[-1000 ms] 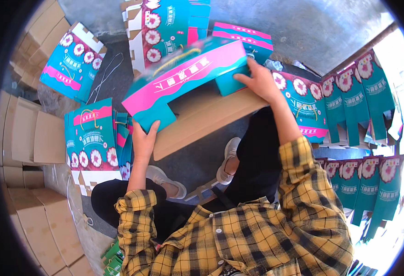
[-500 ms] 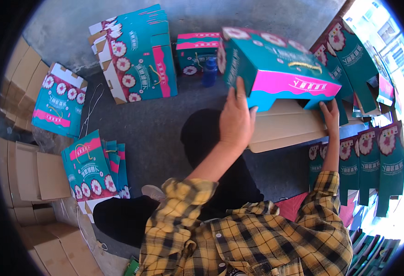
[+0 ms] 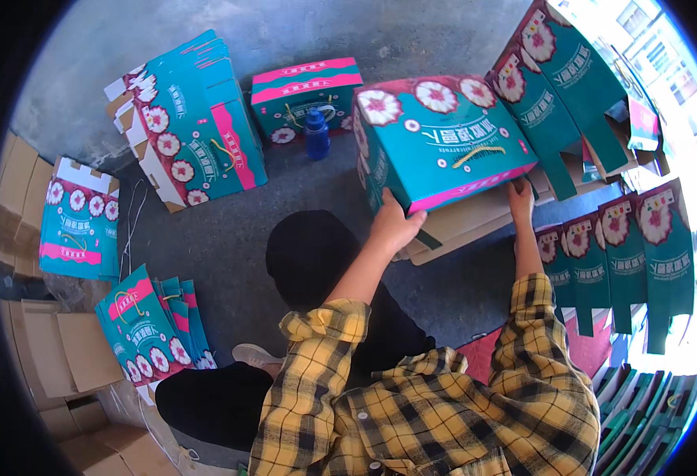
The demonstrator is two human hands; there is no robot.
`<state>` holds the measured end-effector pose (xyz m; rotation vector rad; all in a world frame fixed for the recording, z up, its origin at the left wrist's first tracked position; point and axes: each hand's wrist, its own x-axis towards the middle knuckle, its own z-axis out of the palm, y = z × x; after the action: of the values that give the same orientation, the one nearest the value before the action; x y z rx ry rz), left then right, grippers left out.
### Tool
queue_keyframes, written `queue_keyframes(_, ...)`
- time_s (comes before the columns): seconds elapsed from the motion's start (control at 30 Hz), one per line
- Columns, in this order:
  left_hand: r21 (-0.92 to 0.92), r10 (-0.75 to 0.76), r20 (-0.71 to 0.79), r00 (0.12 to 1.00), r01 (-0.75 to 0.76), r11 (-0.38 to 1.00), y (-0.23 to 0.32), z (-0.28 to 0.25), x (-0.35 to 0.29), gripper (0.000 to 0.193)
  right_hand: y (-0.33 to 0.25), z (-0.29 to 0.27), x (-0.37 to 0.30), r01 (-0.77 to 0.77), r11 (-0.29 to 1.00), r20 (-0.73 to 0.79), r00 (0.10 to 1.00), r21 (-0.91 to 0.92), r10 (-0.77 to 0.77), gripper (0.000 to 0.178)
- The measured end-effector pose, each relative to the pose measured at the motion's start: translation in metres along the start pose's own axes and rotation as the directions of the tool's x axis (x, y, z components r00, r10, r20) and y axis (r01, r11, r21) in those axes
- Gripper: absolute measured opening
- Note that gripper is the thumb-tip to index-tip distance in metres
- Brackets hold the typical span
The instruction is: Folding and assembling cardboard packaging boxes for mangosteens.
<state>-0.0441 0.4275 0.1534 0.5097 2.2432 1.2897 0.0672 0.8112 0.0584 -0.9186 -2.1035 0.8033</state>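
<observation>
A teal carton [image 3: 451,155] with a pink band, printed round slices and a twisted cord handle is between my hands, over flat brown cardboard [image 3: 463,234]. My left hand [image 3: 396,228] grips its near left lower corner, the thumb along the pink edge. At the near right lower corner, my right hand [image 3: 521,202] closes on the carton with its fingertips partly hidden. The carton's printed face with the handle is turned up toward me, and its underside is out of sight.
Against the wall stand another made-up carton [image 3: 307,95], a blue bottle [image 3: 316,136] and a leaning stack of flattened cartons [image 3: 193,131]. More flattened cartons [image 3: 146,325] lie at left beside brown boxes [image 3: 55,349]. Upright teal cartons [image 3: 614,254] line the right side.
The carton has tipped so that its printed face shows more and its pink band less, and it is lower over the cardboard. Both hands still hold it. The whole view has shifted.
</observation>
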Motion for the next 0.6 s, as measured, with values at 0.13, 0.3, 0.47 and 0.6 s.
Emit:
queue_keyframes(0.13, 0.058, 0.037, -0.101, 0.994, -0.031, 0.998, -0.004, -0.003, -0.001, 0.096, -0.026, 0.019, -0.03, 0.162, 0.957, -0.009, 0.986, -0.239, -0.169, 0.034)
queue_keyframes(0.3, 0.121, 0.041, -0.111, 0.993, -0.028, 0.992, -0.016, -0.003, 0.01, 0.094, -0.058, 0.026, -0.059, 0.193, 0.976, -0.056, 0.978, -0.103, -0.2, 0.026)
queue_keyframes(0.47, 0.21, 0.152, -0.193, 0.969, -0.11, 0.971, -0.001, 0.003, 0.006, 0.095, -0.103, 0.002, -0.074, 0.283, 0.957, -0.041, 0.957, -0.059, -0.286, 0.018)
queue_keyframes(0.6, 0.196, 0.11, -0.141, 0.984, -0.081, 0.977, 0.01, 0.0, -0.002, 0.099, -0.123, -0.008, -0.078, 0.257, 0.966, -0.078, 0.963, -0.003, -0.257, 0.017)
